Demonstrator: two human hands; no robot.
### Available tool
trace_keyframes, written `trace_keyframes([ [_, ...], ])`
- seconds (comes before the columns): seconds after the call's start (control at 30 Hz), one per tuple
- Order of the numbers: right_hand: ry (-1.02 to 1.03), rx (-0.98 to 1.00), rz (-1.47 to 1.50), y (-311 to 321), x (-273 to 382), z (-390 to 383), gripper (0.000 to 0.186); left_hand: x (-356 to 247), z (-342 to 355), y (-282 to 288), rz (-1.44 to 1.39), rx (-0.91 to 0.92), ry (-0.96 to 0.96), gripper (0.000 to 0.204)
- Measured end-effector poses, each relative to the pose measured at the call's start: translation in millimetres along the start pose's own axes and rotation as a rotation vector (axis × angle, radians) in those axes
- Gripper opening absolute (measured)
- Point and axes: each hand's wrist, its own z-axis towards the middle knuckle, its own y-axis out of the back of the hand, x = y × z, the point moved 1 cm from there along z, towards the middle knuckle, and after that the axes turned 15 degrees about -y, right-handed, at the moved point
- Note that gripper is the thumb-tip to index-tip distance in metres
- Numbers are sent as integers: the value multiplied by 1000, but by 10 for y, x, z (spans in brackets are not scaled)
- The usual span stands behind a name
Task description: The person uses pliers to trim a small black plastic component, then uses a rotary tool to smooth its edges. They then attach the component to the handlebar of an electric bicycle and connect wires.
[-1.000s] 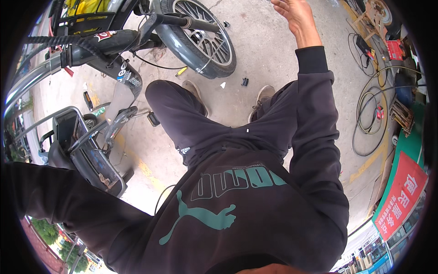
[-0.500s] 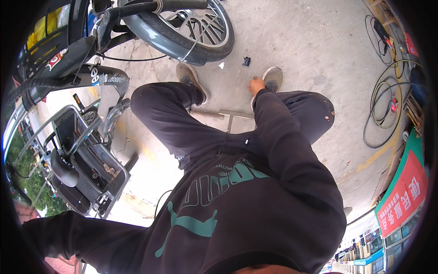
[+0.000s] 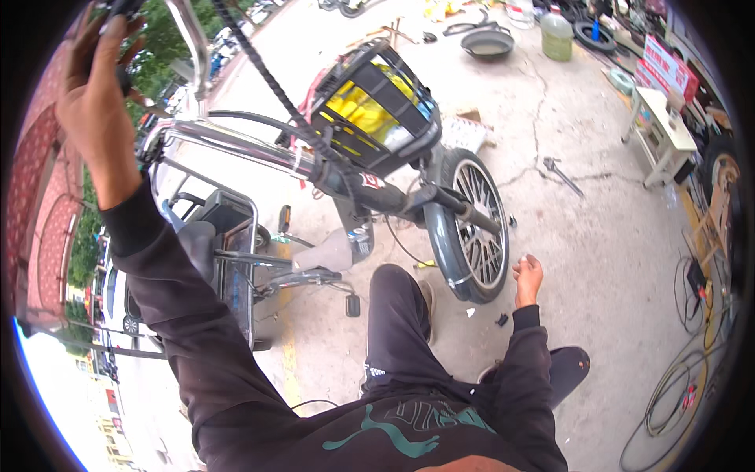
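A grey electric tricycle lies across the left and middle, its handlebar (image 3: 189, 47) rising at the upper left. My left hand (image 3: 102, 118) is raised there, fingers curled round a dark handlebar grip that they partly hide. My right hand (image 3: 529, 282) is low beside the front wheel (image 3: 476, 228), apart from the tyre. Its fingers are curled in; whatever they hold, if anything, is too small to make out. Just below it on the concrete lie a small black part (image 3: 502, 320) and a white scrap (image 3: 470, 313).
A black front basket (image 3: 376, 110) holds yellow items. On the ground lie a wrench-like tool (image 3: 563, 176), a round pan (image 3: 487, 44) and coiled cables (image 3: 664, 393). A small white table (image 3: 664, 130), a jug (image 3: 557, 38) and a red-and-white box (image 3: 664, 67) stand at the far right.
The view has swung up and forward. My left hand, out of sight before, now shows at the handlebar. My right hand has moved from beside my right shoe to near the wheel.
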Motion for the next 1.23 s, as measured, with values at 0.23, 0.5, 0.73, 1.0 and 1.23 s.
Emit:
trace_keyframes([
  [0.23, 1125, 325, -273, -1095, 3474, -2515, 41, 121, -262, -472, -102, -273, -137, 24],
  [0.5, 1643, 605, -331, -2242, 4269, -4212, 50, -200, -334, -695, 246, -434, -353, 28],
  [0.73, 926, 1148, -138, -2411, 4581, -4496, 37, -447, -289, -1001, 274, -567, -239, 33],
  [1.0, 1022, 1137, -156, -2419, 4691, -4492, 37, -410, -303, -1054, 159, -586, -172, 34],
  [1.23, 1564, 842, -360, -2514, 4576, -4492, 45, -341, -375, -861, -34, -524, -60, 33],
])
